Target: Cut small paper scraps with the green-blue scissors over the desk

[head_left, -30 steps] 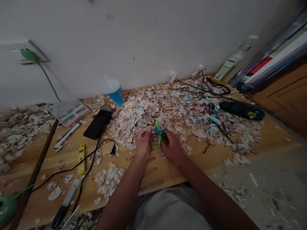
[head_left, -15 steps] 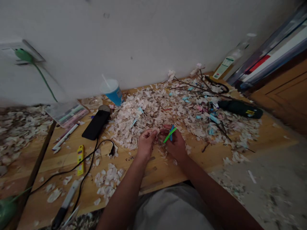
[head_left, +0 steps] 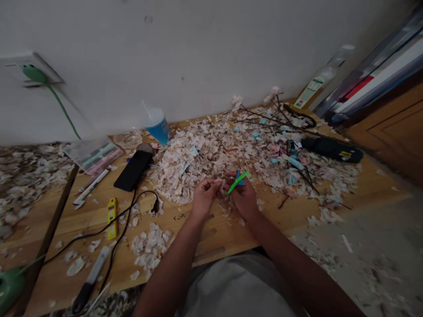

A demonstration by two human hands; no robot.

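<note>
My right hand (head_left: 243,198) is closed around a small pair of green and blue scissors (head_left: 238,180), whose green tip points up and to the right. My left hand (head_left: 204,197) sits right beside it, fingers curled and pinching a small pale scrap I cannot make out. Both hands hover at the near edge of a large heap of pale paper petals (head_left: 214,156) that covers the wooden table (head_left: 211,240).
A black phone (head_left: 134,169), a blue cup with a straw (head_left: 158,125), a yellow cutter (head_left: 113,212), a black cable (head_left: 109,233) and white pens (head_left: 90,187) lie left. Dark twigs (head_left: 264,119) and a black glue gun (head_left: 332,149) lie right, near a bottle (head_left: 317,83).
The scissors swung from upright between both hands to slanting in my right hand alone. My left hand let go of them and curled on a scrap.
</note>
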